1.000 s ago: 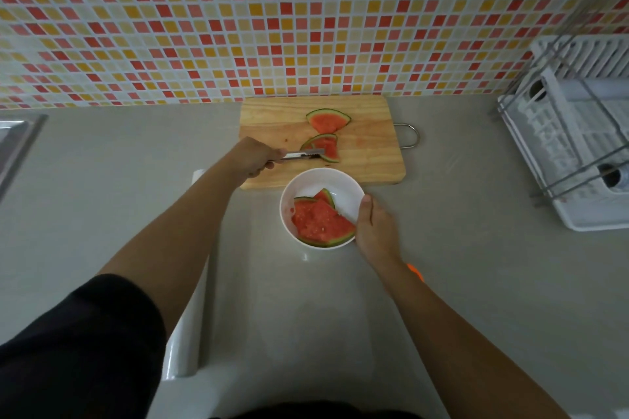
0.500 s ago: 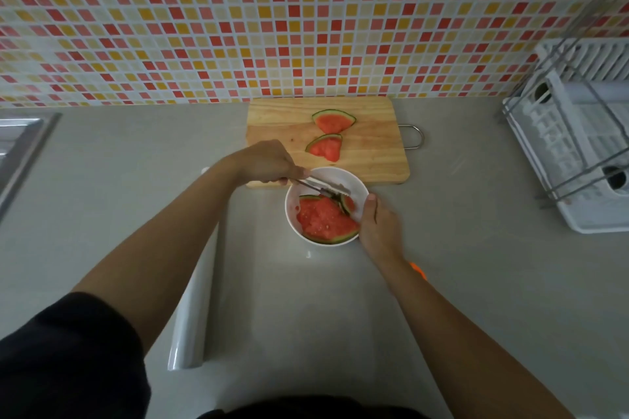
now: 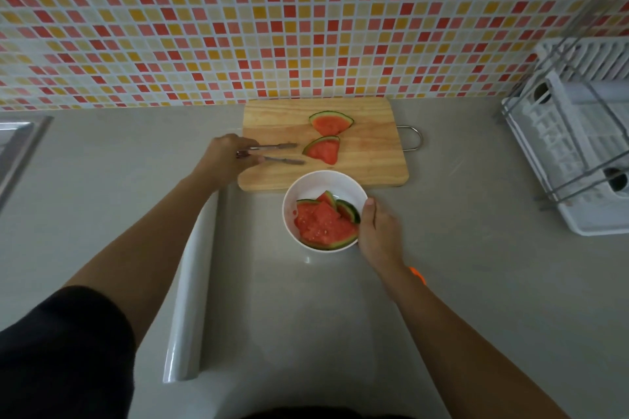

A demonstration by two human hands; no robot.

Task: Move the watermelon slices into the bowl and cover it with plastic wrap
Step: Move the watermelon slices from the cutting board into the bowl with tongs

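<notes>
A white bowl (image 3: pixel 323 180) stands on the counter just in front of the wooden cutting board (image 3: pixel 279 116) and holds several watermelon slices (image 3: pixel 323 223). Two more slices lie on the board: one near its back (image 3: pixel 331 122), one nearer the middle (image 3: pixel 323 150). My left hand (image 3: pixel 226 156) grips metal tongs (image 3: pixel 277 153), whose tips are spread and empty, just left of the nearer slice. My right hand (image 3: pixel 376 231) holds the bowl's right rim. A roll of plastic wrap (image 3: pixel 192 289) lies on the counter beneath my left forearm.
A white dish rack (image 3: pixel 578 153) with wire bars fills the right side. The edge of a steel sink (image 3: pixel 17 146) shows at far left. A tiled wall rises behind the board. Something orange (image 3: pixel 418 274) peeks out beside my right wrist.
A slice went from the board into the bowl with the tongs. My left hand then moved the empty tongs back over the board, beside the nearer slice. My right hand stayed on the bowl.
</notes>
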